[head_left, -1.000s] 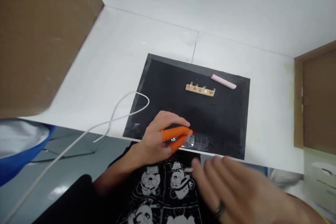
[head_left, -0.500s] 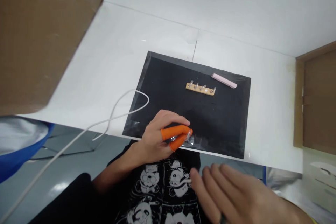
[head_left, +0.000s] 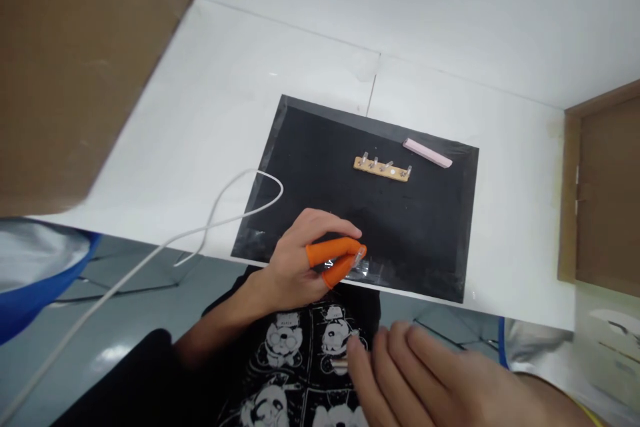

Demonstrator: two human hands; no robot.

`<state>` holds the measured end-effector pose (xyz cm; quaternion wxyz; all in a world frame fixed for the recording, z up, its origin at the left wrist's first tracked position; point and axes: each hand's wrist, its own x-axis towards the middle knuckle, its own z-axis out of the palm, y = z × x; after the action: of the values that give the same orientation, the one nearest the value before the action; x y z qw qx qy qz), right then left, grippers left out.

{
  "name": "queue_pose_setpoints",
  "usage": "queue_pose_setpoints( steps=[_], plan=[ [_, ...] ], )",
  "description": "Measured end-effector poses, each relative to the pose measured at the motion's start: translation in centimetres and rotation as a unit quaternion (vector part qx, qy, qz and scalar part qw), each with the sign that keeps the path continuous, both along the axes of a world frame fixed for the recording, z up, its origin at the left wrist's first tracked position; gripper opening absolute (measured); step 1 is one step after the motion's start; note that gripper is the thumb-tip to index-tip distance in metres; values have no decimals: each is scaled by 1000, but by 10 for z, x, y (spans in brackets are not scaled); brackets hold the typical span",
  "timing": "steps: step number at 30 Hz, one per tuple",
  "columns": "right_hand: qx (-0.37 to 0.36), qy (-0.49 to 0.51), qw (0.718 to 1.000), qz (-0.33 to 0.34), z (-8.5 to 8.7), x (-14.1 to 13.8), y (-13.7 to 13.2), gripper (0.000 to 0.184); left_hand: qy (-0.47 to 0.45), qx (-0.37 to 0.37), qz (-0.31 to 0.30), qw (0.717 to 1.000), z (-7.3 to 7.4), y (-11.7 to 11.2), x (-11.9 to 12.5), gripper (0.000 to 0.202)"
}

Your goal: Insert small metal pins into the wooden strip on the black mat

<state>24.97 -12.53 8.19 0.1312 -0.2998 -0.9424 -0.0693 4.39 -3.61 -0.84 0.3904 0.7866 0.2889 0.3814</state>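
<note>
My left hand (head_left: 301, 259) pinched a small clear piece (head_left: 359, 255) over the near edge of the black mat (head_left: 320, 160). My right hand (head_left: 425, 377) hung off that edge, fingers bent; I couldn't tell its hold. A wooden strip (head_left: 379, 169) lay on the mat's far half.

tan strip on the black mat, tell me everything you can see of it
The strip is narrow, tan and wooden-looking. Four small clear pegs, apparently plastic, rise from it at differing tilts, with dark marks near their bases; a white dot sits between the two rightmost. It lies on the black mat, slanting slightly down to the right in view, apart from the pink bar. Neither the left hand nor the right hand touches it.
</note>
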Motion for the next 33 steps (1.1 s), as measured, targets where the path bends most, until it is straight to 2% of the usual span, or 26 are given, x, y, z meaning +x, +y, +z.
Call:
queue_pose_setpoints(
  steps=[4, 7, 11, 14, 15, 18, 21, 22, 25, 26, 29, 33],
  plan=[
    [6, 0, 996, -91, 1, -3, 5, 24, 7, -4, 1, 1000, 0, 0, 0, 13],
    [15, -12, 1000, -9, 3, -5, 7, 33, 4, 4, 3, 1000, 0, 0, 1, 11],
    [25, -24, 998, -62, 4, -5, 7, 24, 6, 15, 0, 1000, -2, 0, 1, 12],
    [0, -52, 999, 5, 6, -5, 7, 21, 1, 18, 7, 1000, -3, 0, 0, 11],
    [-3, -49, 999, 0, 6, -5, 7, 22, -2, 16, 10, 1000, -3, 0, 1, 11],
    [6, -23, 997, -71, 7, -3, 8, 29, -10, 15, 6, 1000, -2, 0, 1, 11],
    [-5, -14, 1000, -18, 7, -2, 6, 34, -17, 5, -2, 1000, 0, 0, 2, 12],
    [-15, -12, 1000, -23, 7, -1, 4, 31, -21, -3, -3, 1000, 0, 0, 2, 12],
    [-8, -2, 993, -116, 6, -3, -4, 20, -33, -26, -8, 999, 1, 0, 2, 11],
    [5, 6, 994, -110, 5, -4, -6, 18, -38, -32, -11, 999, 1, 0, 1, 11],
    [22, 5, 999, -27, 4, -6, -7, 11, -54, -48, -15, 997, 0, 0, 1, 12],
    [-1, -21, 998, -56, 7, -6, -1, 21, -67, -75, -19, 995, 2, -1, 3, 11]
  ],
)
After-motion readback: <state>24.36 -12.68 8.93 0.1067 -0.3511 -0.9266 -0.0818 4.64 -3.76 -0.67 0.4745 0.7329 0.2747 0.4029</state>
